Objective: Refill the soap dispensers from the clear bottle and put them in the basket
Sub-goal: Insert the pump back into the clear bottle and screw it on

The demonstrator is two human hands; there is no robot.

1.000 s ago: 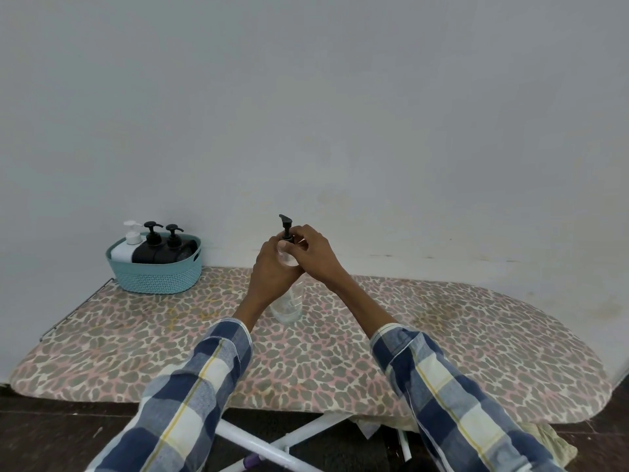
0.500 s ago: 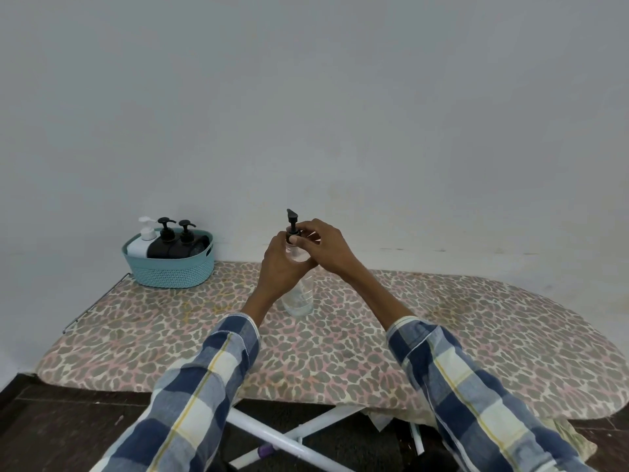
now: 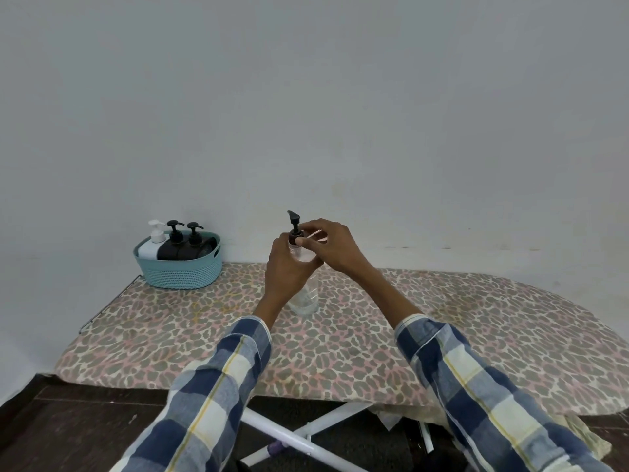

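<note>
A fair bit is getting hidden here: the left hand (image 3: pixel 289 264) is wrapping around the upper body of the clear bottle (image 3: pixel 306 294), so only the lower part of it is showing below the fingers, and whether there's any liquid inside is hard to tell. The right hand (image 3: pixel 332 248) is reaching in from the other side, fingertips pinching the dark collar of the black pump top (image 3: pixel 293 226), whose spout is poking up just above both hands. The sleeves, blue and cream plaid, are running off the bottom edge. Everything is sitting on an ironing board (image 3: pixel 442 335) with a leopard-print cover, its white crossed legs partly showing underneath against a dark floor, and a plain pale wall is filling the whole background. Well off to the left of the fingers, a teal woven basket (image 3: pixel 178 272) is sitting at the board's end, holding one white dispenser (image 3: pixel 153 243) and two black dispensers (image 3: pixel 180 245) leaning in together; their lower halves are hiding behind the basket wall. The bottle itself is standing upright on the board, see-through and faintly ribbed near the base.
</note>
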